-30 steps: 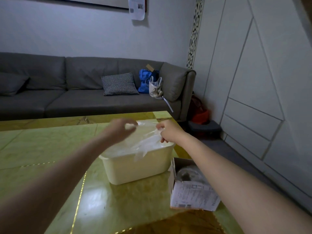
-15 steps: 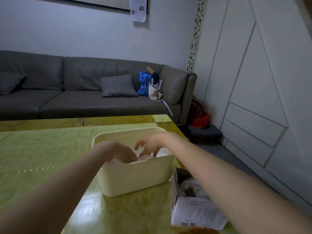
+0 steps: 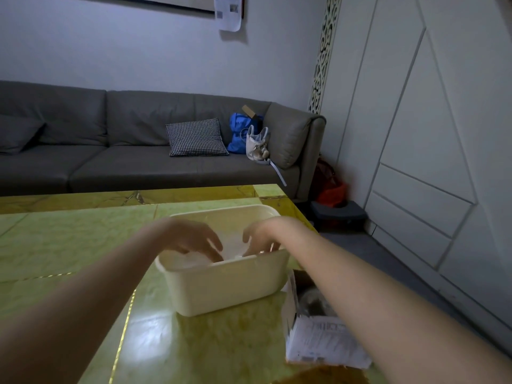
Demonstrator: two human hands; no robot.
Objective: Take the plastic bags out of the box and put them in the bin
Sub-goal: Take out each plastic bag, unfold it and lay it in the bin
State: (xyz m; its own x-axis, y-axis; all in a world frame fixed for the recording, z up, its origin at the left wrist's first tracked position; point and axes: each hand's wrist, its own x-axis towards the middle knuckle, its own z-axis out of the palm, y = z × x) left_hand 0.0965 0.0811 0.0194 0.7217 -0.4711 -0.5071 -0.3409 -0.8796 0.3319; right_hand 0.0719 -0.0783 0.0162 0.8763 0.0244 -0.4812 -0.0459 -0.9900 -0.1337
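A cream plastic bin (image 3: 227, 286) stands on the green table (image 3: 69, 245). Clear crumpled plastic bags (image 3: 234, 246) lie inside it. My left hand (image 3: 191, 236) and my right hand (image 3: 263, 235) both reach down into the bin, fingers spread over the plastic, fingertips touching or just above it. Neither hand grips anything that I can see. To the bin's right, at the table's edge, sits an open cardboard box (image 3: 318, 336) with a printed label. More greyish plastic (image 3: 313, 303) shows inside it, partly hidden by my right forearm.
The table's right edge runs close past the box, with grey floor beyond it. A grey sofa (image 3: 124, 162) stands behind the table with a checked cushion (image 3: 195, 137) and a blue bag (image 3: 238, 134). White wall panels are on the right.
A second ago both hands held a clear plastic bag stretched above the bin. They have lowered into the bin, let go of the bag, and spread their fingers over it.
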